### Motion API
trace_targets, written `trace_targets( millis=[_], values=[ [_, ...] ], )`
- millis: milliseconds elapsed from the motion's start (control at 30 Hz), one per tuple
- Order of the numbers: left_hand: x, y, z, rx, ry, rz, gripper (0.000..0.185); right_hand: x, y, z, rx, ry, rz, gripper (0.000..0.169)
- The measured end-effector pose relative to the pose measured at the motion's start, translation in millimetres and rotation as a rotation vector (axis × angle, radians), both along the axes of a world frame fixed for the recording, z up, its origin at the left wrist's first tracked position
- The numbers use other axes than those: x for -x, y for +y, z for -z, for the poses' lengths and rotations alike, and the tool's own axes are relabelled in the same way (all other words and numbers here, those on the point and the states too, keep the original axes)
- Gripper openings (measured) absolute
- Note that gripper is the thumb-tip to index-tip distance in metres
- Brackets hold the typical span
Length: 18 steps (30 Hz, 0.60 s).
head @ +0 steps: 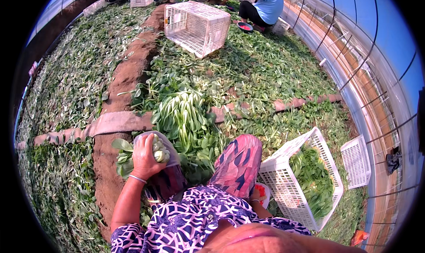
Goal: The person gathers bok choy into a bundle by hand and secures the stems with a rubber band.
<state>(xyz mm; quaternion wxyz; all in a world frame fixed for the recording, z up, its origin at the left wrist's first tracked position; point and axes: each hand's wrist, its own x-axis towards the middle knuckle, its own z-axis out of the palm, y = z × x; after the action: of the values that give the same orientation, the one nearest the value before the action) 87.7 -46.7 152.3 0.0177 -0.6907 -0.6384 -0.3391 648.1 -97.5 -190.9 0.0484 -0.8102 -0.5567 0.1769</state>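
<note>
My left hand [146, 158] grips a bunch of leafy greens [160, 150] against my left knee, pale stem ends towards the right and leaves out to the left. A sheet of translucent plastic [174, 158] covers that knee. My right hand [258, 197] is low beside my right thigh, at a white bowl [266, 200] of small red pieces [260, 189]. My leg and clothing partly hide its fingers, so their grip is unclear. In front of my knees lies a pile of cut greens [184, 117], white stems bundled together.
A white plastic crate [282, 176] of greens tilts at my right, with another crate [357, 161] beyond it. Ahead stands a crate [199, 27] on its side. A flat hose [119, 123] crosses the soil ridge [129, 64]. A person [265, 7] crouches near a bowl [245, 27].
</note>
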Motion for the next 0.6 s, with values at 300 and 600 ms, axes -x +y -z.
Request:
trace_targets(
  millis=[300, 600],
  values=[
    [-2.5, 2.5, -8.0, 0.012, 0.027, 0.008, 0.084, 13.5, -9.9, -34.6, -0.070, 0.051, 0.102, 0.026],
    [-10.1, 3.8, -6.0, -0.020, 0.012, 0.015, 0.081, -15.3, -18.4, -31.0, -0.110, -0.166, 0.050, 0.026]
  ],
)
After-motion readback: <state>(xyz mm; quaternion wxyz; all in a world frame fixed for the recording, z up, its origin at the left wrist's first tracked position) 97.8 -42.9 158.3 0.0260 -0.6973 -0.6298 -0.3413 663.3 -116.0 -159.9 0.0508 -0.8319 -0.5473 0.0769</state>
